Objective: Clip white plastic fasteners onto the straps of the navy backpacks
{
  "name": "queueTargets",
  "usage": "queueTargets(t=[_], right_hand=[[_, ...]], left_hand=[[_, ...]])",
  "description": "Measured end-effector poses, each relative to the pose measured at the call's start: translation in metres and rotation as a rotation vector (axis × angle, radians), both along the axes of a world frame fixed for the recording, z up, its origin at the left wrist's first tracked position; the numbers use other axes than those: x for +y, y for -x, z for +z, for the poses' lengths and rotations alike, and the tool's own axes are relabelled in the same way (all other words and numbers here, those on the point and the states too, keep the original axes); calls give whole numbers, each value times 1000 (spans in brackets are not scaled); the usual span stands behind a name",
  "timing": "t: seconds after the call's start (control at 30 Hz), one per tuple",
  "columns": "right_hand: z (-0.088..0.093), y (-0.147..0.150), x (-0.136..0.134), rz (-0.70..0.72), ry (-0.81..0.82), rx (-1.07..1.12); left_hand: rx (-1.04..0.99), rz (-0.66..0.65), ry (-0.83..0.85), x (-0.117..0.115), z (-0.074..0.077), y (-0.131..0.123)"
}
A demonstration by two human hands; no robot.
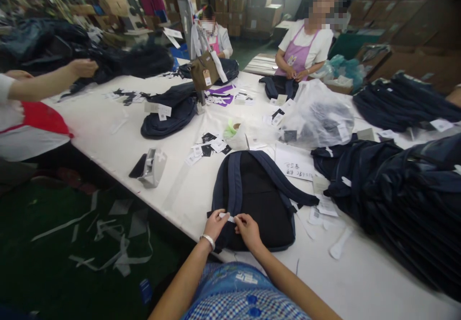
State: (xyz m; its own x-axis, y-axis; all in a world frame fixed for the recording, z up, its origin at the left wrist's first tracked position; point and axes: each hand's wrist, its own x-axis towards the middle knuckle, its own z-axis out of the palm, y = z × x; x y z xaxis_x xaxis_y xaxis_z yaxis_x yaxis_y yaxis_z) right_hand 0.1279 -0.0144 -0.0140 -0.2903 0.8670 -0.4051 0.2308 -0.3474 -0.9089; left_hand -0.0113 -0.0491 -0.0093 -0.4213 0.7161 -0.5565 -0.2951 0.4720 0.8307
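A dark navy backpack lies on the white table in front of me, its straps and black back panel facing up. Over the lower end of its left strap, both hands pinch a small white strip with a jagged edge. My left hand, with a pale bracelet at the wrist, is closed on the strip's left end. My right hand has thumb and fingers together at the right end. Whether the strip is tape or a label, I cannot tell.
Stacked navy backpacks line the right side. A tape dispenser, scattered tags, a handwritten sheet and a plastic-wrapped bundle lie on the table. A co-worker's arm reaches in at left; two people work across the table.
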Motion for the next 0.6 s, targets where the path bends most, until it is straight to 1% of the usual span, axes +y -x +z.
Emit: queueTargets(t=[0.07, 0.13, 0.17, 0.23, 0.3, 0.37, 0.43, 0.5, 0.57, 0.6], right_hand=[[1, -3, -4, -57, 33, -30], [3, -4, -5, -86, 111, -14], [5, -4, -5, -96, 170, 32], [8, -4, -3, -94, 320, 201], [11, -5, -2, -92, 462, 362], [10, -4, -4, -105, 530, 411], [4, 0, -6, -117, 508, 355], [-3, 3, -4, -83, 443, 259], [-7, 0, 6, 28, 374, 165], [-6, -6, 12, 94, 303, 122]], left_hand=[[-66, 7, 40, 2, 0, 0], [-125, 41, 61, 3, 0, 0], [-174, 58, 64, 4, 1, 0], [-313, 69, 57, 4, 3, 0], [-434, 49, 67, 3, 6, 1], [-450, 8, 112, 0, 7, 2], [-413, -37, 176, -2, 6, 6], [-386, -132, 238, 0, 1, 14], [-287, -197, 276, 6, -2, 24], [-198, -228, 286, 10, -2, 28]])
